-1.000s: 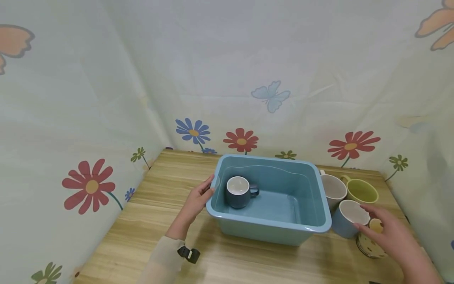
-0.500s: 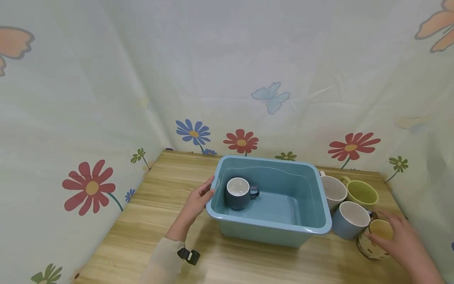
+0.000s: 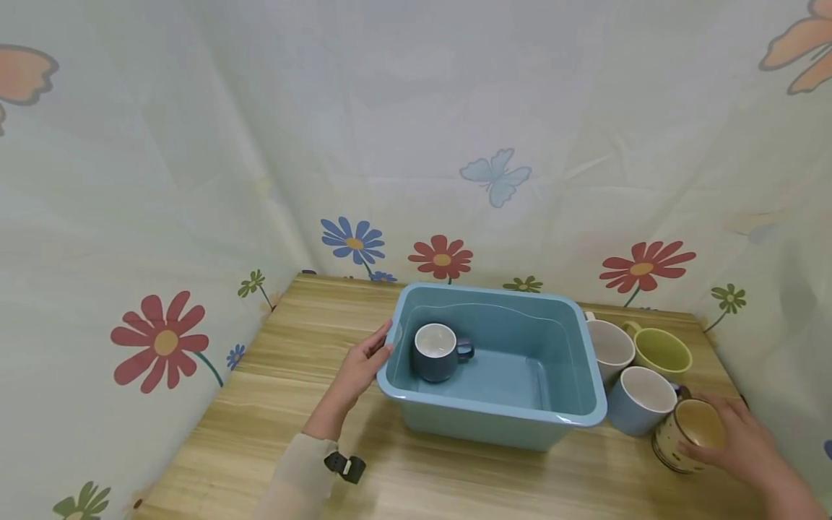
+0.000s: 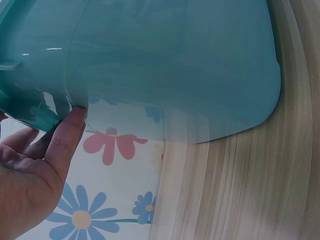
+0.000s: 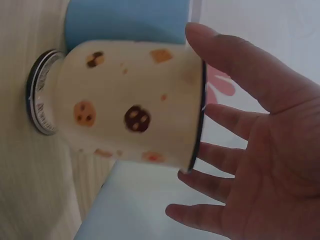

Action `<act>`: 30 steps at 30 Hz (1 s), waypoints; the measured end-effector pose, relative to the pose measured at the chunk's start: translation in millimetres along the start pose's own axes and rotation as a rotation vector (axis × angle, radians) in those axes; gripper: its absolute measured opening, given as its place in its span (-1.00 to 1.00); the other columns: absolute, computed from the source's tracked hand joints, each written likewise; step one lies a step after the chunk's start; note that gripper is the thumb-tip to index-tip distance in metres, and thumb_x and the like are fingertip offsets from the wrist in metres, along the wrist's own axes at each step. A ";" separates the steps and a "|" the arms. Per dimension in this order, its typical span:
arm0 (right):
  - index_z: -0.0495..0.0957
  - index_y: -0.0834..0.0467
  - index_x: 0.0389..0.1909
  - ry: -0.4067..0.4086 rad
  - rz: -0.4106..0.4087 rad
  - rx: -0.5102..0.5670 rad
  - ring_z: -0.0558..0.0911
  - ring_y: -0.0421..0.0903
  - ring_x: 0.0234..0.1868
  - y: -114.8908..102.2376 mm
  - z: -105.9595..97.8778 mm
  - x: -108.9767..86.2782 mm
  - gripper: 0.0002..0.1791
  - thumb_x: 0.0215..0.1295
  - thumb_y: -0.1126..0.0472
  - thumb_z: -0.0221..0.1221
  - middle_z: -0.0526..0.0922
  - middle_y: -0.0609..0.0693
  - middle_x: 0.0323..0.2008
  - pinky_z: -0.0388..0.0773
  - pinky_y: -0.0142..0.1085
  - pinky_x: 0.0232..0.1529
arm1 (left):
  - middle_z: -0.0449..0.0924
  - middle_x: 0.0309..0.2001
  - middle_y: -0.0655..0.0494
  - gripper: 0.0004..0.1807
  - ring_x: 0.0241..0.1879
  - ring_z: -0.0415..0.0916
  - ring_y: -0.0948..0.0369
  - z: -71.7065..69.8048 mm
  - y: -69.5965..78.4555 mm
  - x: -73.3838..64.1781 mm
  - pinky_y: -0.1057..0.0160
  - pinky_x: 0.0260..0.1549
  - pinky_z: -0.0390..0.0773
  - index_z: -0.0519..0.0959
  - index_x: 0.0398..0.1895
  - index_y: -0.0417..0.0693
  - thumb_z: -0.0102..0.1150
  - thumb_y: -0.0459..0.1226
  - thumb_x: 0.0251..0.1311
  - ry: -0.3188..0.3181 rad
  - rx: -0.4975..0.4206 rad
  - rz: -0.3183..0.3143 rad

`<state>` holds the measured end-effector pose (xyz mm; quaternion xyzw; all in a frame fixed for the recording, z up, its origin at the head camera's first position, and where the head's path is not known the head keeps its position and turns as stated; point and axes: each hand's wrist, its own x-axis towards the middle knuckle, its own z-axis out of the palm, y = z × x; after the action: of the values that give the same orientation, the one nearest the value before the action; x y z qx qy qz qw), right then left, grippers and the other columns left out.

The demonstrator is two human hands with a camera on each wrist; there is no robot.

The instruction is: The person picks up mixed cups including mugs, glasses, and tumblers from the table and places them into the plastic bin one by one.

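A blue plastic tub [image 3: 500, 422] stands on the table, with a dark mug [image 3: 437, 357] with a white inside upright in its left part. My left hand [image 3: 357, 368] rests against the tub's left end, fingertips on the outer wall under the rim. At the right, my right hand [image 3: 744, 440] is spread around the rim of a cream mug [image 3: 676, 444] with cookie prints. In the right wrist view its thumb [image 5: 215, 45] lies at one side of that mug's rim, and the loosely extended fingers [image 5: 215, 187] reach the rim's other side. The mug stands upright.
A light blue mug [image 3: 640, 408] stands between the tub and the cream mug. Behind it are a white mug [image 3: 611, 350] and a green mug [image 3: 663, 354], close to the tub's right end. A flower-printed curtain [image 3: 416, 130] borders the wooden table [image 3: 312, 318].
My right hand has moved from over the light blue mug, rightward and down to the cream mug's rim. My left hand and the tub have stayed in place.
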<state>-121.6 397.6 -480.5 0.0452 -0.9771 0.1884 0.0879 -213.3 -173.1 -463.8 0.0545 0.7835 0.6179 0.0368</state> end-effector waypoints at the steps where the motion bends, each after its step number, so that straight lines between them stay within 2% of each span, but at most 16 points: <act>1: 0.31 0.48 0.24 -0.007 0.002 0.000 0.46 0.52 0.00 1.8 0.6 0.3 0.00 -0.12 0.03 0.56 0.39 0.60 0.05 0.41 0.35 -0.10 | 0.25 0.55 -0.17 -0.41 0.48 0.33 -0.14 -0.2 0.0 -0.1 -0.10 0.24 0.58 0.25 0.57 -0.03 0.00 -0.25 0.51 0.001 -0.003 -0.005; 9: 0.20 0.69 0.26 -0.135 0.041 0.017 0.36 0.67 0.10 9.2 -0.3 4.6 0.04 0.02 0.05 0.48 0.29 0.80 0.14 0.38 0.42 0.07 | 0.24 0.56 -0.15 -0.40 0.49 0.32 -0.13 -1.2 -1.3 0.6 -0.12 0.28 0.54 0.25 0.57 -0.03 -0.01 -0.25 0.51 -0.007 -0.001 -0.006; 20: 0.11 0.75 0.28 -0.257 0.116 0.004 0.32 0.72 0.13 0.1 -6.1 14.0 0.07 0.17 -0.04 0.39 0.23 0.83 0.17 0.38 0.47 0.12 | 0.27 0.53 -0.18 -0.40 0.43 0.39 -0.15 -2.6 -1.3 -0.4 -0.07 0.19 0.63 0.25 0.57 -0.05 -0.01 -0.26 0.51 0.006 -0.003 -0.016; 30: 0.14 0.79 0.20 -0.274 0.128 -0.002 0.32 0.74 0.09 1.8 -5.3 19.3 0.06 0.11 -0.02 0.41 0.27 0.84 0.11 0.41 0.46 0.10 | 0.27 0.53 -0.20 -0.41 0.44 0.38 -0.15 -3.6 -0.9 -0.2 -0.06 0.20 0.63 0.24 0.57 -0.05 -0.02 -0.25 0.52 0.004 -0.009 -0.029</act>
<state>-139.8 400.2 -472.7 0.0080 -0.9810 0.1848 -0.0585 -213.6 -176.8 -463.8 0.0417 0.7816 0.6208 0.0444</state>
